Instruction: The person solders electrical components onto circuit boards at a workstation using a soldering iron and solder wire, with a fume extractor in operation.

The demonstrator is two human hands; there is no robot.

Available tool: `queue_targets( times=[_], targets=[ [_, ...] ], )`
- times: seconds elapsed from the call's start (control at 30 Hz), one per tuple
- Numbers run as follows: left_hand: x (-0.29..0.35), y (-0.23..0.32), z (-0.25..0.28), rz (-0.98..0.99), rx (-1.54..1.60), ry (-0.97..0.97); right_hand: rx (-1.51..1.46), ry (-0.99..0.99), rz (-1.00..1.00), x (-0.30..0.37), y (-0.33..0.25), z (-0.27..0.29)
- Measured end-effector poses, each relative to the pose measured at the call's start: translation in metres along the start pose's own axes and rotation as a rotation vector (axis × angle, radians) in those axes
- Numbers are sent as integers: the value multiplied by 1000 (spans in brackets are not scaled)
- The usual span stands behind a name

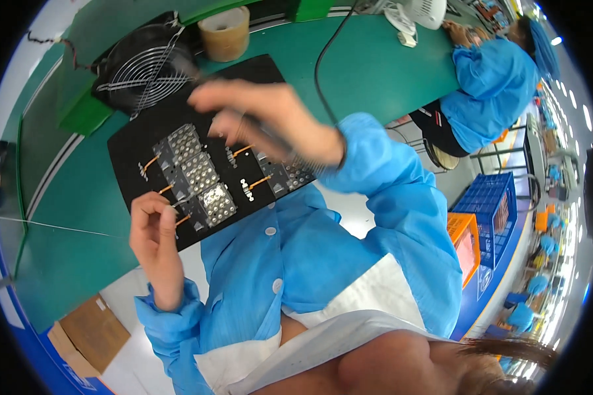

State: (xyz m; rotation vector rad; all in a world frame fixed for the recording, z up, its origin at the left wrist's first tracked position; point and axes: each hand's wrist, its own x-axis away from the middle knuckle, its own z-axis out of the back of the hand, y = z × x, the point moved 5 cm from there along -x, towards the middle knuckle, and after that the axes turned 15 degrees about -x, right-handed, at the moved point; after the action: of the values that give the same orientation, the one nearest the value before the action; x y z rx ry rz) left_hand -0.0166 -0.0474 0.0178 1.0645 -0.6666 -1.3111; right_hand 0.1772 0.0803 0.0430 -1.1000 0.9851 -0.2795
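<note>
the left hand (157,245) pinches what looks like a thin wire (66,227); circuit boards (199,170) lie between the hands, the closest just beside the left. the blurred right hand (270,117) seems to grasp a dark tool (268,133). best steady the wire, then bring the tool in slowly.

Circuit boards (199,172) on mat (130,150); fan (153,71) behind mat, tape roll (226,42) right of fan.
</note>
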Motion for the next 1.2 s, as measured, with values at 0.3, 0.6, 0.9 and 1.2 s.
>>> queue_targets(
  times=[0.3,0.6,0.9,1.2],
  targets=[
    [8,31,-36,-245,-136,-184,-182,-134,-108,22,-25,-45],
    [17,23,-8,-249,-438,-199,-160,-238,-317,36,-1,-49],
    [23,4,39,-71,-561,17,-55,-170,-70,40,-3,-45],
    [43,-15,71,-121,-728,218,128,-332,54,43,-14,-55]
  ],
)
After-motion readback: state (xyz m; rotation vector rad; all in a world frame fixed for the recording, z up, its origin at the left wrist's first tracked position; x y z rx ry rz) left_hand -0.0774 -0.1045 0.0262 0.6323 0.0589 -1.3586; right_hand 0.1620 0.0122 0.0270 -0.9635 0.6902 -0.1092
